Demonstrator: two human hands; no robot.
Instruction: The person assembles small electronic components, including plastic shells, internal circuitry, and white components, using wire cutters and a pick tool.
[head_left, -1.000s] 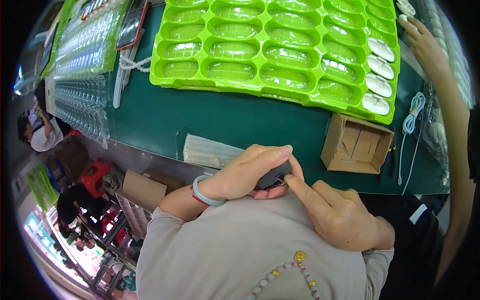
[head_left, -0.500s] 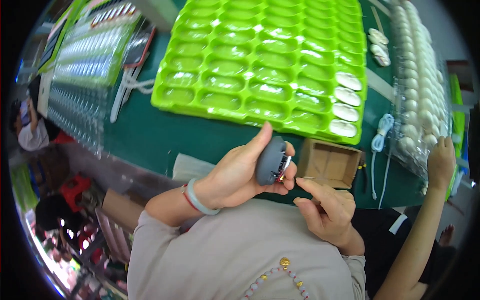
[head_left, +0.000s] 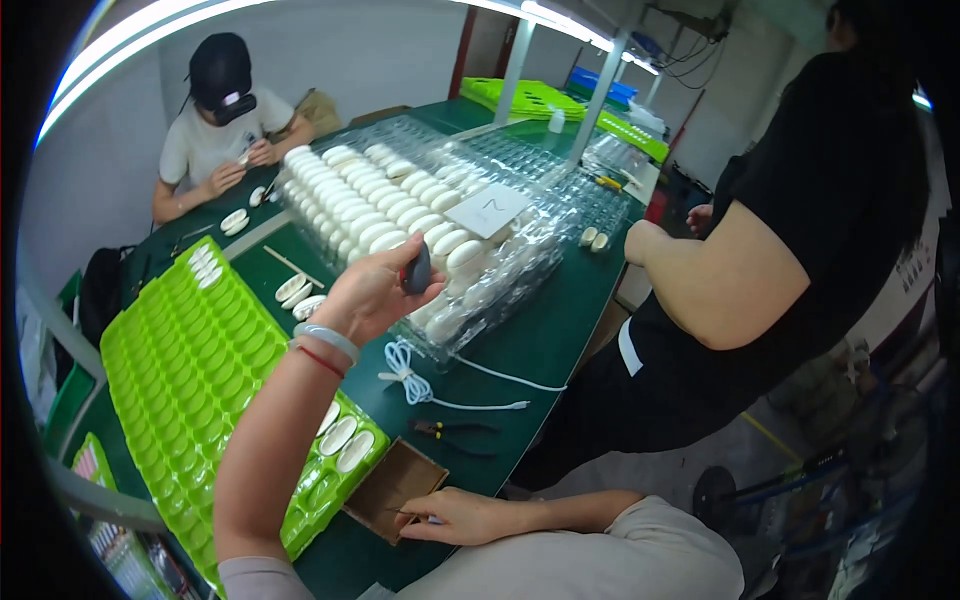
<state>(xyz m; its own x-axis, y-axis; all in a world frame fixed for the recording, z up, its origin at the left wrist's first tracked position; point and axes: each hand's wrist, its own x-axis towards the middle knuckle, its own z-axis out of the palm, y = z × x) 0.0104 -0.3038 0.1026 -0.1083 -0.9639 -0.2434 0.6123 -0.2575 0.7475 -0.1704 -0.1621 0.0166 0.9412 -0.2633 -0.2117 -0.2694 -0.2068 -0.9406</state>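
My left hand (head_left: 375, 290) is raised over the table, closed round a dark grey oval plastic casing (head_left: 416, 270). It is in front of the near side of a clear plastic tray full of white oval casings (head_left: 400, 205). Low in the view, my right hand (head_left: 455, 517) reaches over the edge of a small cardboard box (head_left: 385, 490), its fingers drawn together. A small bluish bit shows at those fingers, too little to name. Beside my left forearm lies a green compartment tray (head_left: 190, 350), with white casing halves (head_left: 338, 435) in some compartments.
Black-handled pliers (head_left: 455, 430) and a coiled white cable (head_left: 410, 378) lie beyond the box. Open white casings (head_left: 293, 290) rest near the green tray. A co-worker in black (head_left: 790, 200) stands close at right; another person in a cap (head_left: 225, 130) sits across the table.
The view has swung to the right and up. My left hand has moved out over the table with the grey casing; my right hand has left its side and gone to the cardboard box.
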